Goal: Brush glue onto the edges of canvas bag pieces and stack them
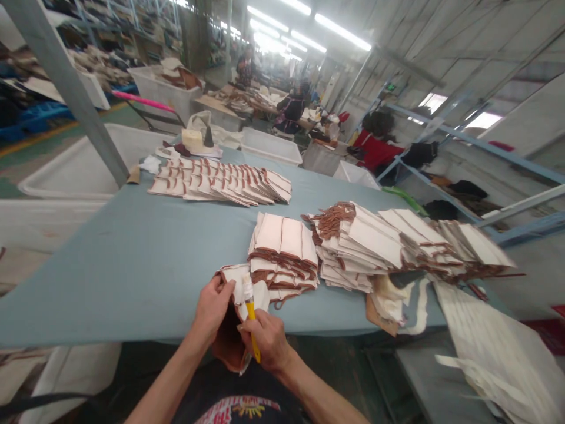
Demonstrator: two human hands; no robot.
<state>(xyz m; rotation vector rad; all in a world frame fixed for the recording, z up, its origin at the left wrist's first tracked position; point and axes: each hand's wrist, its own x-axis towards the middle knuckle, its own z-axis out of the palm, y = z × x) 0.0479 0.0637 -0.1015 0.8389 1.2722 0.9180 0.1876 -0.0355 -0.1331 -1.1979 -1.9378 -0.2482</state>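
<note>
My right hand (270, 340) grips a paintbrush (251, 312) by its yellow handle, with the pale bristles pointing up and away from me. Pinched at its upper left edge by my left hand (214, 306) is a white fabric piece (236, 277) with brown edging. Its brown side (229, 344) hangs down over the table's near edge. The bristles lie over the white face of the piece; whether they press on it I cannot tell. Just beyond my hands sits a stack of white, brown-edged pieces (285, 241).
Fanned rows of similar pieces (220, 179) lie on the blue-green table (145, 247) at the far left. More stacks (375, 241) line the right side, with brown straps (338, 221) on top. A metal post (73, 88) rises at the left; plastic bins (269, 147) stand beyond the table.
</note>
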